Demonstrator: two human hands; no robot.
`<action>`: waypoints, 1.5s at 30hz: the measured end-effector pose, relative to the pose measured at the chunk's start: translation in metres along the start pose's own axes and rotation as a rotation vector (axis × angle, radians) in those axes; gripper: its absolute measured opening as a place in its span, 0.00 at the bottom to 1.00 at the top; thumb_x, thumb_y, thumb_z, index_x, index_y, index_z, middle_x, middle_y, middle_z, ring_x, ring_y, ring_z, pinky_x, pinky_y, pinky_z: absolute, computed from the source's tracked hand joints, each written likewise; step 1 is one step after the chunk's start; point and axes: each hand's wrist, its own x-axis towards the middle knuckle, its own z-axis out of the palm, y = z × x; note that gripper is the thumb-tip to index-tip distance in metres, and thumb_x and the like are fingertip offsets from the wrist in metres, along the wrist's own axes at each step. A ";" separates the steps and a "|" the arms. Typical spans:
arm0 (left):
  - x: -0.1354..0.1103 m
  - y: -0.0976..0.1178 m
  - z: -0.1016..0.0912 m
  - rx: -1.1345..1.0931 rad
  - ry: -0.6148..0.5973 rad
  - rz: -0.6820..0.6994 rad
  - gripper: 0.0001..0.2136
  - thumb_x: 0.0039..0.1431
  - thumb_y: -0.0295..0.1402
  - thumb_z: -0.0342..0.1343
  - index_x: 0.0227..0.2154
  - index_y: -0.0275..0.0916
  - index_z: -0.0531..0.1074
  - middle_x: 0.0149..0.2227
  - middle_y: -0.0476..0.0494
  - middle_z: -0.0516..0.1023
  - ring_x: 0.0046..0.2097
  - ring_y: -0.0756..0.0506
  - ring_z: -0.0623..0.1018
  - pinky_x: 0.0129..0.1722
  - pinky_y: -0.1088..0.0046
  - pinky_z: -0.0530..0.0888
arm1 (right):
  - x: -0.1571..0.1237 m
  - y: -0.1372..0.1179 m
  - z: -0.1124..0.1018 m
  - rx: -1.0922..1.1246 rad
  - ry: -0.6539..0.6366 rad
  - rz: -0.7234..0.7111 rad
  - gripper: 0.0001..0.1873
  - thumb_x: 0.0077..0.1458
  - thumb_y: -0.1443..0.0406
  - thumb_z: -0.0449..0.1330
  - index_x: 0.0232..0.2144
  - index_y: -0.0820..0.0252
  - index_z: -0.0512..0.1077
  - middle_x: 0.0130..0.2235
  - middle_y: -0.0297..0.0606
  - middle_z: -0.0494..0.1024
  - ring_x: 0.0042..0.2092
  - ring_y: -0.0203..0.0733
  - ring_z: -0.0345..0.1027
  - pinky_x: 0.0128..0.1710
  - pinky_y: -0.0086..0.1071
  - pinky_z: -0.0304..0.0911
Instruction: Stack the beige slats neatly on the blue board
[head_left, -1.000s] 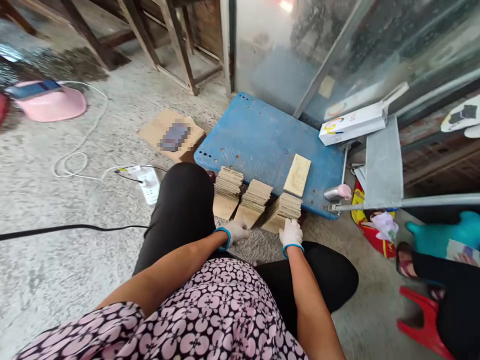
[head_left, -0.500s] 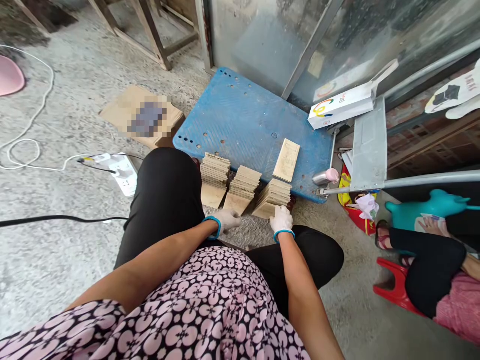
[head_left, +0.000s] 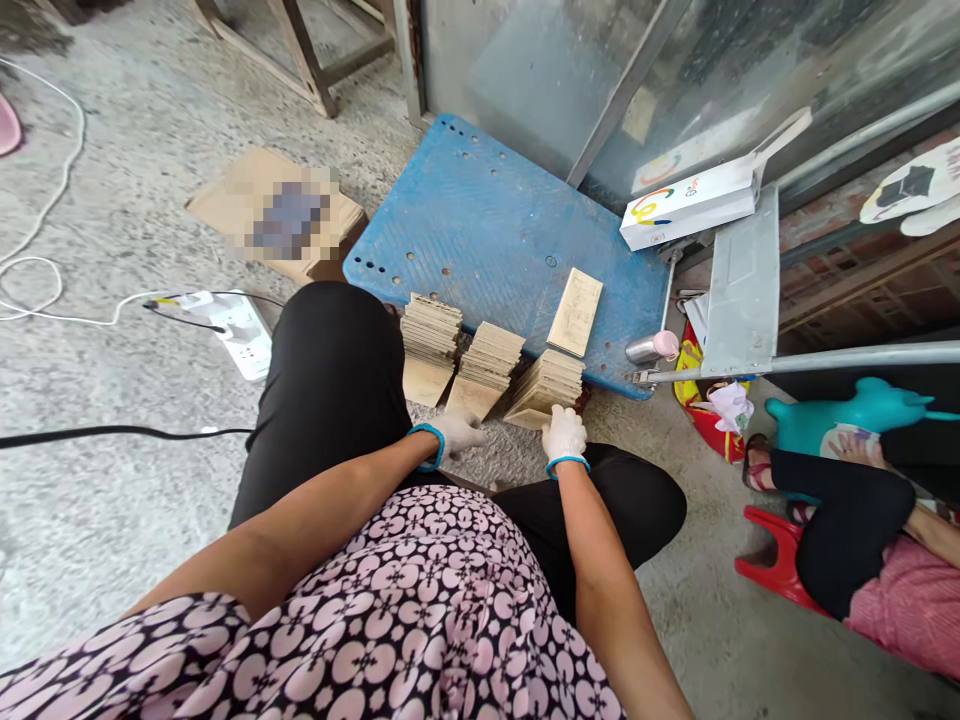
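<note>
Three leaning stacks of thin, pale wooden boards stand at the near edge of a blue plastic platform (head_left: 480,220): a left stack (head_left: 431,330), a middle stack (head_left: 491,355) and a right stack (head_left: 551,380). My right hand (head_left: 565,437), in a white glove with a blue cuff, has its fingers curled at the corner of the front wooden board (head_left: 527,413) of the right stack. Gloved the same way, my left hand (head_left: 460,434) is just below the middle stack, fingers loosely stretched to the right, with nothing visible in it.
One pale block of boards (head_left: 575,312) lies on the platform, near a flask (head_left: 651,347) with a pink lid. A white paper bag (head_left: 690,205) rests at the right. Left are a cardboard box (head_left: 345,225) and a power strip (head_left: 244,335). Another person sits on a red stool (head_left: 780,560).
The front board of the right stack sits at a slightly different tilt by my right hand. My left hand has barely moved. The whole view has shifted a little.
</note>
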 end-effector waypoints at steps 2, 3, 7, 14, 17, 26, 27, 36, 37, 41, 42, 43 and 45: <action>0.001 -0.001 0.000 0.002 -0.010 0.006 0.14 0.49 0.35 0.56 0.38 0.35 0.74 0.33 0.43 0.75 0.25 0.51 0.72 0.20 0.80 0.68 | 0.001 -0.001 0.001 -0.030 -0.012 -0.008 0.14 0.63 0.61 0.53 0.49 0.58 0.69 0.51 0.50 0.67 0.51 0.51 0.65 0.44 0.40 0.64; 0.001 -0.001 0.000 -0.001 -0.015 0.008 0.13 0.49 0.35 0.56 0.37 0.35 0.74 0.31 0.44 0.75 0.25 0.51 0.72 0.20 0.79 0.68 | 0.002 -0.001 0.001 -0.039 -0.020 -0.018 0.14 0.63 0.61 0.52 0.48 0.58 0.70 0.51 0.51 0.67 0.51 0.51 0.65 0.44 0.41 0.64; 0.005 -0.005 0.002 -0.022 -0.028 0.012 0.10 0.48 0.35 0.57 0.33 0.36 0.73 0.28 0.46 0.73 0.26 0.50 0.72 0.21 0.79 0.69 | 0.007 -0.003 0.007 -0.055 -0.080 -0.093 0.15 0.62 0.60 0.53 0.46 0.61 0.72 0.52 0.53 0.68 0.54 0.54 0.64 0.48 0.43 0.62; 0.009 -0.010 0.004 -0.059 -0.039 0.009 0.11 0.48 0.37 0.57 0.34 0.37 0.73 0.28 0.47 0.74 0.27 0.50 0.73 0.22 0.80 0.69 | 0.013 -0.007 0.015 -0.001 -0.269 -0.233 0.14 0.61 0.62 0.54 0.47 0.57 0.74 0.49 0.48 0.75 0.49 0.51 0.72 0.45 0.39 0.64; 0.010 -0.010 0.004 -0.064 -0.031 0.004 0.15 0.48 0.37 0.57 0.39 0.37 0.73 0.33 0.45 0.76 0.27 0.50 0.73 0.21 0.79 0.69 | 0.017 -0.007 0.013 0.047 -0.290 -0.226 0.15 0.62 0.63 0.53 0.46 0.59 0.75 0.49 0.49 0.77 0.50 0.52 0.72 0.45 0.39 0.64; 0.007 -0.005 -0.002 -0.045 0.010 0.101 0.17 0.51 0.37 0.56 0.43 0.38 0.76 0.41 0.43 0.80 0.42 0.44 0.78 0.37 0.76 0.74 | 0.011 0.021 -0.018 0.316 -0.335 -0.276 0.17 0.57 0.61 0.59 0.45 0.63 0.78 0.46 0.46 0.80 0.48 0.47 0.74 0.44 0.30 0.65; 0.006 -0.003 -0.004 -0.046 0.033 0.134 0.19 0.51 0.36 0.56 0.48 0.39 0.75 0.47 0.44 0.79 0.48 0.43 0.77 0.43 0.76 0.74 | 0.008 0.026 -0.024 0.351 -0.338 -0.290 0.17 0.57 0.61 0.59 0.45 0.62 0.78 0.46 0.43 0.80 0.47 0.45 0.74 0.44 0.29 0.65; -0.007 0.010 -0.009 -0.207 -0.084 0.528 0.27 0.55 0.41 0.54 0.58 0.39 0.67 0.57 0.45 0.73 0.57 0.45 0.72 0.57 0.76 0.66 | -0.006 0.044 -0.087 0.565 -0.353 -0.517 0.15 0.51 0.62 0.63 0.39 0.64 0.79 0.38 0.38 0.81 0.39 0.42 0.72 0.41 0.30 0.65; -0.008 0.011 -0.009 -0.229 -0.138 0.562 0.25 0.55 0.41 0.53 0.55 0.39 0.70 0.54 0.46 0.76 0.54 0.45 0.74 0.54 0.76 0.68 | -0.006 0.042 -0.095 0.557 -0.360 -0.544 0.15 0.51 0.61 0.63 0.39 0.64 0.79 0.37 0.37 0.81 0.39 0.42 0.72 0.41 0.30 0.65; -0.011 0.014 -0.009 -0.287 -0.145 0.564 0.14 0.53 0.40 0.51 0.38 0.38 0.74 0.38 0.48 0.79 0.40 0.47 0.76 0.39 0.77 0.72 | -0.003 0.028 -0.121 0.513 -0.401 -0.606 0.15 0.51 0.61 0.63 0.39 0.66 0.78 0.37 0.37 0.80 0.39 0.41 0.71 0.41 0.30 0.65; -0.012 0.014 -0.009 -0.317 -0.123 0.549 0.13 0.52 0.39 0.51 0.35 0.37 0.74 0.36 0.48 0.79 0.38 0.47 0.75 0.37 0.77 0.71 | -0.003 0.024 -0.126 0.510 -0.382 -0.596 0.15 0.50 0.61 0.64 0.39 0.66 0.78 0.36 0.37 0.80 0.39 0.41 0.71 0.41 0.30 0.65; -0.012 0.014 -0.010 -0.347 -0.104 0.540 0.12 0.51 0.39 0.52 0.34 0.37 0.74 0.34 0.48 0.78 0.36 0.48 0.75 0.35 0.77 0.71 | -0.002 0.021 -0.129 0.516 -0.336 -0.573 0.16 0.49 0.61 0.65 0.39 0.66 0.77 0.36 0.37 0.80 0.38 0.41 0.71 0.41 0.30 0.65; -0.013 0.015 -0.011 -0.385 -0.075 0.530 0.11 0.50 0.38 0.52 0.32 0.37 0.74 0.32 0.48 0.77 0.34 0.48 0.73 0.33 0.76 0.70 | 0.000 0.015 -0.133 0.548 -0.198 -0.510 0.18 0.47 0.62 0.66 0.41 0.66 0.76 0.37 0.38 0.80 0.38 0.41 0.71 0.42 0.31 0.65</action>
